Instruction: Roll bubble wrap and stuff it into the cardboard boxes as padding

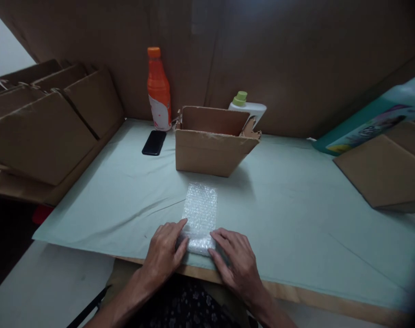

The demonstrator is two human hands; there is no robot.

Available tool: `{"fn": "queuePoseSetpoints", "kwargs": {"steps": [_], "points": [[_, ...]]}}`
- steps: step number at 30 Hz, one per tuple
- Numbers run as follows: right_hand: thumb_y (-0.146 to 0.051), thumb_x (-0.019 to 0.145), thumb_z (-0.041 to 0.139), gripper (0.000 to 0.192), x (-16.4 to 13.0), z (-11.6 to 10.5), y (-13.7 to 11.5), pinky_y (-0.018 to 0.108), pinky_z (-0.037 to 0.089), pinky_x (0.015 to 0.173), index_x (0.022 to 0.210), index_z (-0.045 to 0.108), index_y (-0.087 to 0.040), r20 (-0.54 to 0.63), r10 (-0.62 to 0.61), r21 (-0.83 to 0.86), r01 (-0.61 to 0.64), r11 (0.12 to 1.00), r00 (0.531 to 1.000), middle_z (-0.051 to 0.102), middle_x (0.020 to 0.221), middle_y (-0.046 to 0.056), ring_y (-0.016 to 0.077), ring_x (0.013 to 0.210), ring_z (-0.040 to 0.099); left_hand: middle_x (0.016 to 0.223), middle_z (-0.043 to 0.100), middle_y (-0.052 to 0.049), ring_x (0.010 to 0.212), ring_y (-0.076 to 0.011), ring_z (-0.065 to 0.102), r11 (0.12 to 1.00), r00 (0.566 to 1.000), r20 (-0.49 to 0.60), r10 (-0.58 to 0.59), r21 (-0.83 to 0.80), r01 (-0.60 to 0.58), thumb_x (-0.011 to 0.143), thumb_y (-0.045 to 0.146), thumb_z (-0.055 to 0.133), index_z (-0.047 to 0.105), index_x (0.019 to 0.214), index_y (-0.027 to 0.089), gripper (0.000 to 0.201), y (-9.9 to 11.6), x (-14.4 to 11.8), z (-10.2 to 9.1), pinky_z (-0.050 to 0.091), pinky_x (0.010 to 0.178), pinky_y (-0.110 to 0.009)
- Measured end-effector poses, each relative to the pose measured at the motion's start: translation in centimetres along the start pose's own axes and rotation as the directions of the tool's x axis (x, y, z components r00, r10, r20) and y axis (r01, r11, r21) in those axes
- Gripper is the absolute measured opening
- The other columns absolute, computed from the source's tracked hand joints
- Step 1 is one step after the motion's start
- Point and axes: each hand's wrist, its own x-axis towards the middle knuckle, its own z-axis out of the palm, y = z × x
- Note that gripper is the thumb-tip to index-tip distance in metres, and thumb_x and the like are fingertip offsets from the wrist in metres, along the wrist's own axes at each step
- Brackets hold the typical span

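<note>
I'm looking down at both hands working the near end of a bubble wrap strip point(199, 214), which is lying flat on the pale green cloth point(296, 205) close to the table's front edge. The left hand point(164, 253) is pressing its fingers, loosely curled, against the strip's rolled near end; the right hand point(236, 259) is doing the same from the other side, fingers spread. Something may be wrapped inside the roll, but I can't tell. Beyond the strip, an open cardboard box point(214, 146) is sitting, with a black phone point(154, 142) and an orange bottle point(158, 91) behind.
</note>
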Motion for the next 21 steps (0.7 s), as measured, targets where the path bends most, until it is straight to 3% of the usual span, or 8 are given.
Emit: {"fn": "queuePoseSetpoints", "kwargs": {"steps": [6,11,13,17,21], "points": [[-0.015,0.094,0.057,0.022,0.0,0.3,-0.4,0.044,0.048,0.087,0.114,0.065,-0.017,0.131,-0.075,-0.076,0.086,0.993,0.989,0.072,0.112,0.012,0.0264,0.103,0.064,0.120,0.059,-0.013,0.109,-0.0265,0.058,0.998,0.991,-0.117,0.058,0.019,-0.056,0.091,0.021,0.060,0.055,0.131,0.018,0.040,0.1,0.5,-0.1,0.052,0.092,-0.043],[-0.017,0.097,0.055,0.020,0.7,0.5,0.3,0.035,0.051,0.077,0.114,0.064,-0.020,0.139,0.028,0.145,-0.048,0.988,0.990,0.076,0.095,0.005,0.0194,0.083,0.067,0.112,0.065,-0.009,0.104,-0.0242,0.058,0.977,0.981,-0.001,0.192,-0.095,-0.191,0.091,0.013,0.055,0.049,0.136,0.019,0.045,0.8,-0.6,-1.6,0.048,0.092,-0.043],[-0.020,0.097,0.056,0.021,0.6,0.3,0.5,0.034,0.051,0.076,0.117,0.063,-0.020,0.140,0.061,0.160,-0.083,0.984,0.988,0.075,0.097,0.006,0.0195,0.085,0.067,0.104,0.068,-0.007,0.095,-0.0219,0.059,0.978,0.984,0.018,0.175,-0.117,-0.172,0.092,0.009,0.050,0.046,0.138,0.019,0.047,0.7,-0.5,-1.5,0.049,0.087,-0.040],[-0.023,0.095,0.058,0.028,0.5,0.0,0.5,0.042,0.049,0.087,0.123,0.061,-0.018,0.027,0.011,-0.035,-0.010,0.999,1.000,0.070,0.118,0.013,0.0262,0.105,0.064,0.098,0.068,-0.006,0.088,-0.0227,0.059,0.996,0.997,-0.006,0.077,-0.047,-0.077,0.094,0.015,0.053,0.048,0.136,0.019,0.042,0.0,1.2,0.0,0.050,0.079,-0.039],[-0.020,0.095,0.057,0.024,0.9,0.4,0.3,0.045,0.047,0.089,0.118,0.064,-0.019,0.119,-0.046,-0.111,0.060,0.992,0.992,0.071,0.117,0.012,0.0269,0.105,0.063,0.113,0.065,-0.011,0.102,-0.0266,0.059,0.999,0.998,-0.059,0.031,0.034,-0.029,0.094,0.019,0.055,0.053,0.131,0.019,0.038,-0.5,2.7,0.8,0.051,0.087,-0.045]]}}
